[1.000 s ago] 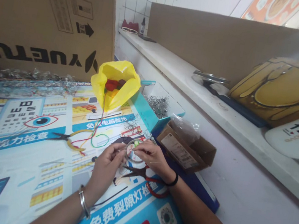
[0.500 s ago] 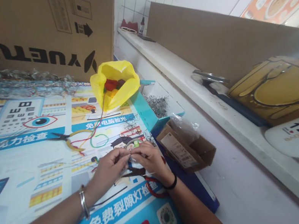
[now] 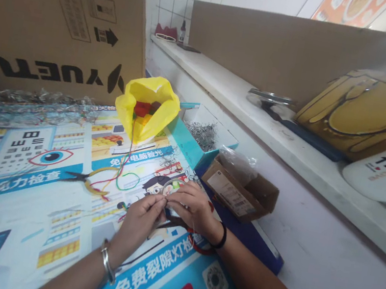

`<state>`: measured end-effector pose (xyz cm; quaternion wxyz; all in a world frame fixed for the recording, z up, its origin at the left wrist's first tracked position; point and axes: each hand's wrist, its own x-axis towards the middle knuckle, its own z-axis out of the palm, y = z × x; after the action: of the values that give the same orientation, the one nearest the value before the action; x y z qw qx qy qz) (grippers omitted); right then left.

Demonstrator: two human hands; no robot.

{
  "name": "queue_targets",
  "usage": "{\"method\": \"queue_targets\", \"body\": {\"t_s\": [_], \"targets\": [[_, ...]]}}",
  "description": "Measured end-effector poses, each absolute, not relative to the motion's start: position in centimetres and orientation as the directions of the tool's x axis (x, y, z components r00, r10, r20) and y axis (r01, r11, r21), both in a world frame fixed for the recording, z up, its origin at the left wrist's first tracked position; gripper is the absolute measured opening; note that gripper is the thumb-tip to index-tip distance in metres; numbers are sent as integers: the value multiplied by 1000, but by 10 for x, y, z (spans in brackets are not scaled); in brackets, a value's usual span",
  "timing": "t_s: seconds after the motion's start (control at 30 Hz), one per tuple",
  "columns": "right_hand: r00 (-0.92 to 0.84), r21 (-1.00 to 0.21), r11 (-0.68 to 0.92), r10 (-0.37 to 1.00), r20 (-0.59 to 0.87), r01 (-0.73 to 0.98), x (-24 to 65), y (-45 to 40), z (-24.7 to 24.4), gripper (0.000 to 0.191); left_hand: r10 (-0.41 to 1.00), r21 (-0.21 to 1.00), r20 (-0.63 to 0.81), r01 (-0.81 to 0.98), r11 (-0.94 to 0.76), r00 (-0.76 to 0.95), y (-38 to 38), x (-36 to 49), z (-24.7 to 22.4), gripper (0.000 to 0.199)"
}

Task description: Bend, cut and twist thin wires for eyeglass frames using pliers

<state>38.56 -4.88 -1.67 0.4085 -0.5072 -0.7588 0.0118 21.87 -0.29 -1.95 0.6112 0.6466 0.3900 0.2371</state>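
Observation:
My left hand (image 3: 145, 217) and my right hand (image 3: 194, 208) meet fingertip to fingertip low over the printed sheet (image 3: 31, 215). Both are closed in a pinch. Whatever lies between the fingers is too small to make out. Beneath my right hand are scissors (image 3: 202, 248) with red handles, their dark blades reaching toward my left fingers. Pliers with yellow handles (image 3: 91, 180) rest to the left of my hands. Red, yellow and green cords (image 3: 125, 181) trail beside the pliers, leading up to a yellow bag (image 3: 164, 109) with red and yellow contents.
A turquoise box (image 3: 189, 141) holds a heap of silver wire-like pieces (image 3: 204, 135). Beside it stands a small open cardboard box (image 3: 231, 191) with clear plastic. Tangled silvery strands (image 3: 35, 104) line the back, before a large carton (image 3: 66, 17). A white ledge (image 3: 227, 78) runs along the right.
Both hands stay pinched together at nearly the same spot. The fingers of my right hand have shifted slightly. The view has moved very little.

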Motion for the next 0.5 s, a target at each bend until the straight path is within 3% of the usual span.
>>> {"method": "queue_targets", "body": {"t_s": [0.37, 0.5], "targets": [[-173, -455, 448, 833, 526, 770, 394, -48, -20, 9, 841, 977, -134, 211, 24, 525, -2, 220, -15, 33], [-84, -484, 327, 885, 457, 812, 404, -48, -19, 10, 892, 984, -101, 175, 25, 440, 1, 220, -19, 34]]}}
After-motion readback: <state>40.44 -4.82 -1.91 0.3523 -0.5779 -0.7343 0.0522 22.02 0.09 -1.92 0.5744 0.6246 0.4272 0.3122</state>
